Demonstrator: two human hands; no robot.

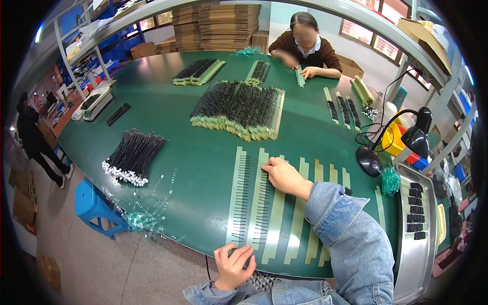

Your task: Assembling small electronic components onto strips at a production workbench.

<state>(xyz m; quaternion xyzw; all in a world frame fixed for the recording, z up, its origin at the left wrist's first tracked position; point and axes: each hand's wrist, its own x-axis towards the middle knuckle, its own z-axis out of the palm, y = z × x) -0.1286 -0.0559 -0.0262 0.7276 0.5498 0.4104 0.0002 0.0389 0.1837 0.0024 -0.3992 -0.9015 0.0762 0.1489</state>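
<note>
On the smooth green bench [168, 152], the left hand [234, 265] curls its grip loosely at the near edge, holding nothing visible, beside pale paper strips [239, 195] ribbed with thin black pieces, while the right hand [284, 177] presses flat fingers onto the neighbouring strip [260, 203].

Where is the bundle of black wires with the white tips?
In the head view, the bundle of black wires lies on the left side of the green table, above the blue stool and left of the tape strips.
</note>
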